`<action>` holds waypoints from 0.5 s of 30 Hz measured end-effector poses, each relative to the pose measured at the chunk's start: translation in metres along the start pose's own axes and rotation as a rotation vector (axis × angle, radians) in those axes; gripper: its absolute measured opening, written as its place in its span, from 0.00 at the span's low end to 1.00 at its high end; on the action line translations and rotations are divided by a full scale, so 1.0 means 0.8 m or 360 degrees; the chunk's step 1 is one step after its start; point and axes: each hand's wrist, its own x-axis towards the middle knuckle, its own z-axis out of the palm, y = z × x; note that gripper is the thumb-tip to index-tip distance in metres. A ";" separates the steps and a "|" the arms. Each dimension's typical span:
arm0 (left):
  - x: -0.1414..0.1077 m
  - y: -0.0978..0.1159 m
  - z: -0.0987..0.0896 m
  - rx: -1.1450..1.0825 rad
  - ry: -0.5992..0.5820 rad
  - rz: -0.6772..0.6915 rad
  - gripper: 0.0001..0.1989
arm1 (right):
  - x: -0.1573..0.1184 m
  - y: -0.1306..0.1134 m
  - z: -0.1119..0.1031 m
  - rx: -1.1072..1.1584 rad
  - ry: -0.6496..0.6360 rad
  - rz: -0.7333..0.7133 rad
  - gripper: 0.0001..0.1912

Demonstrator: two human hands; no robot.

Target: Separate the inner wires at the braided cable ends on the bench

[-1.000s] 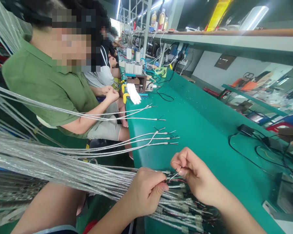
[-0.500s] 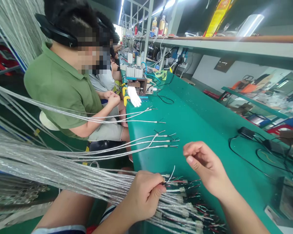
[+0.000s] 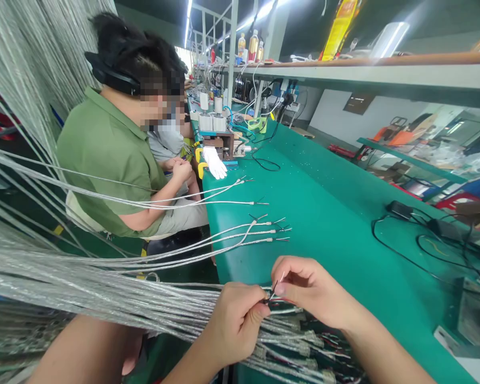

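A thick bundle of silver braided cables (image 3: 104, 293) runs from the left across the near edge of the green bench (image 3: 328, 213). My left hand (image 3: 236, 322) is closed around one cable near its stripped end. My right hand (image 3: 308, 288) pinches the thin white wire (image 3: 274, 288) sticking out of that cable end, right beside my left thumb. More cable ends with red, black and green wires (image 3: 320, 352) lie under my hands. A few separate cables (image 3: 264, 232) rest on the bench beyond.
A person in a green shirt (image 3: 104, 154) sits to the left with other workers behind. A white glove (image 3: 216, 162) and a small fixture (image 3: 218, 141) stand further along. Black cords and an adapter (image 3: 400, 209) lie at right. A shelf (image 3: 384, 74) runs overhead.
My right hand, which had lifted away to the right half a second ago, has come back down and taken the white wire tip. My left hand kept its grip. The view turned slightly left.
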 end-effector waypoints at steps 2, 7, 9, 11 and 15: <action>0.003 0.000 0.002 0.0004 0.0044 -0.0079 0.22 | -0.001 -0.004 -0.006 -0.0093 0.0155 -0.0056 0.11; 0.020 0.005 0.008 0.0043 0.0143 -0.0471 0.19 | -0.017 -0.028 -0.029 -0.0220 0.0828 0.0005 0.13; 0.026 0.009 0.007 0.0057 0.0161 -0.0539 0.19 | -0.024 -0.039 -0.027 -0.0306 0.0868 0.0105 0.15; 0.029 0.011 0.003 0.0059 0.0164 -0.0528 0.19 | -0.027 -0.039 -0.015 -0.0368 0.0781 0.0182 0.20; 0.025 -0.007 0.009 0.0047 0.0104 -0.0403 0.18 | -0.012 0.001 0.020 -0.0174 0.0535 0.0327 0.25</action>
